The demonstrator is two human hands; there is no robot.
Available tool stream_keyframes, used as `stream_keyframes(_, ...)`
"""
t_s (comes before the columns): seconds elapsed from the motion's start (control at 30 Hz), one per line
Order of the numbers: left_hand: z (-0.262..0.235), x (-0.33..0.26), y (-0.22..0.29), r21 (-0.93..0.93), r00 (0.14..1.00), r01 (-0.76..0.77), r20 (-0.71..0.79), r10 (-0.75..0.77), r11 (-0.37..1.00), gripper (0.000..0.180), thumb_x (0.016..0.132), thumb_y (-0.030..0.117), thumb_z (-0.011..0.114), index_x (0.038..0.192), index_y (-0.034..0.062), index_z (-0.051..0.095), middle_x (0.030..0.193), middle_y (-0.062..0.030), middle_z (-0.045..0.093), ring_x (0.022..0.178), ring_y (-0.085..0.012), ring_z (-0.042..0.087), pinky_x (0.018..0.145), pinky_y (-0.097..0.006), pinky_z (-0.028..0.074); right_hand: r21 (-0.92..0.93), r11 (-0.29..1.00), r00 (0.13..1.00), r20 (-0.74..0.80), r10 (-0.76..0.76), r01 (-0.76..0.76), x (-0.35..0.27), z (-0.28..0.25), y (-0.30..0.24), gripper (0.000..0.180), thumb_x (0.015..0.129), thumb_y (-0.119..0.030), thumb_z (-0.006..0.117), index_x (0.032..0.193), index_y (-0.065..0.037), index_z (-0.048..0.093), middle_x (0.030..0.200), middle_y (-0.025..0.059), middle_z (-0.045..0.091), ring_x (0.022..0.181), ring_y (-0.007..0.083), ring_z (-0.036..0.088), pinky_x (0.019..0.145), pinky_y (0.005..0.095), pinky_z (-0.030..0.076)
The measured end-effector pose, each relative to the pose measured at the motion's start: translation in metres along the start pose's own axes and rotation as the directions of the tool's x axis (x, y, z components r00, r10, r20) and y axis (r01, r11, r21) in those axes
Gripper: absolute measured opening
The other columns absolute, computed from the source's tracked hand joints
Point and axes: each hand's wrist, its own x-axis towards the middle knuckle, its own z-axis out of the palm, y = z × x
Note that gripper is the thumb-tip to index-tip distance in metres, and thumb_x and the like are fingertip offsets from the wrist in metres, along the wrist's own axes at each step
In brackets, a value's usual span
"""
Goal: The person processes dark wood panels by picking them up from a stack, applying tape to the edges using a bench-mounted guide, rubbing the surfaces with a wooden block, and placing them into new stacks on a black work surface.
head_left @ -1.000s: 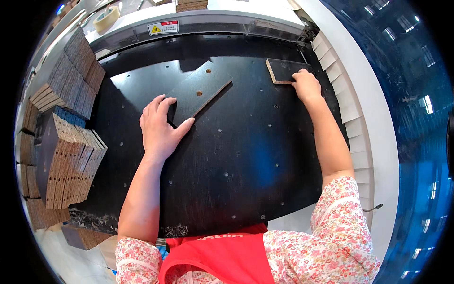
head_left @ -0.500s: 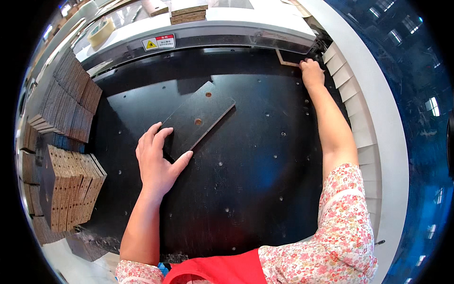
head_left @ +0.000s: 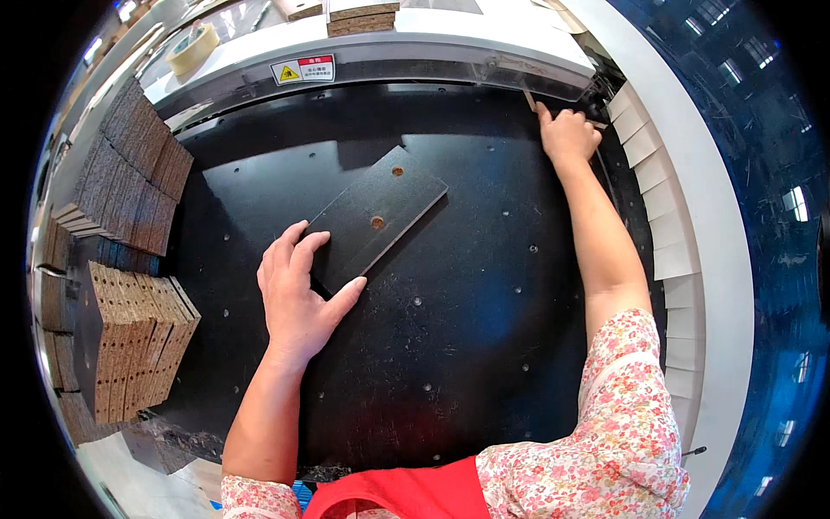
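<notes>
A dark rectangular board (head_left: 393, 212) with two round brown holes lies slanted on the black work surface. My left hand (head_left: 298, 298) grips its near end, the thumb at one edge and the fingers at the other. At the far right corner, my right hand (head_left: 571, 138) is closed on a second board (head_left: 530, 101), beside the machine's front rail. Only a pale strip of that board's edge shows; my hand and the rail hide the rest.
Stacked dark boards (head_left: 130, 156) and drilled chipboard pieces (head_left: 143, 342) line the left side. A white rail with a warning label (head_left: 303, 69) spans the far edge, with a tape roll (head_left: 192, 48) behind it. Pale overlapping flaps (head_left: 661, 199) border the right.
My right hand has shifted its grip onto the second board, covering more of it, and that board has turned. The view has moved slightly; my left hand keeps its hold.
</notes>
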Motion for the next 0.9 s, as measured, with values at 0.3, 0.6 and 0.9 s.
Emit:
stream_keyframes(0.3, -0.001, -0.001, -0.001, -0.008, 1.000, 0.012, 0.014, -0.012, 1.000, 0.061, 0.070, 0.028, 0.083, 0.124, 0.0106, 0.058, 0.141, -0.0125, 0.049, 0.131, -0.0327, 0.044, 0.110, -0.045, 0.032, 0.085, 0.976, 0.970, 0.153, 0.187, -0.201, -0.003, -0.008, -0.026, 0.072, 0.092, -0.067, 0.048, 0.121, -0.005, 0.069, 0.144, 0.0222, 0.051, 0.132, 0.0350, 0.048, 0.111, 0.0481, 0.025)
stream_keyframes(0.6, -0.002, -0.001, 0.001, -0.005, 1.000, -0.011, 0.002, 0.011, 1.000, 0.062, 0.069, 0.029, 0.084, 0.122, 0.0086, 0.059, 0.137, -0.0148, 0.050, 0.127, -0.0340, 0.046, 0.107, -0.047, 0.033, 0.104, 0.961, 0.962, 0.131, 0.241, -0.255, 0.001, 0.003, -0.021, 0.082, 0.089, -0.074, 0.044, 0.127, -0.005, 0.066, 0.146, 0.0222, 0.049, 0.139, 0.0387, 0.040, 0.114, 0.0513, 0.023)
stream_keyframes(0.9, -0.001, -0.002, 0.000, -0.003, 1.000, 0.008, 0.016, -0.008, 1.000, 0.061, 0.070, 0.029, 0.083, 0.124, 0.0110, 0.059, 0.141, -0.0122, 0.050, 0.132, -0.0323, 0.044, 0.110, -0.045, 0.031, 0.152, 0.954, 0.952, 0.206, 0.227, -0.260, -0.002, -0.008, -0.022, 0.077, 0.091, -0.071, 0.046, 0.126, -0.006, 0.067, 0.149, 0.0228, 0.044, 0.143, 0.0385, 0.034, 0.115, 0.0507, 0.022)
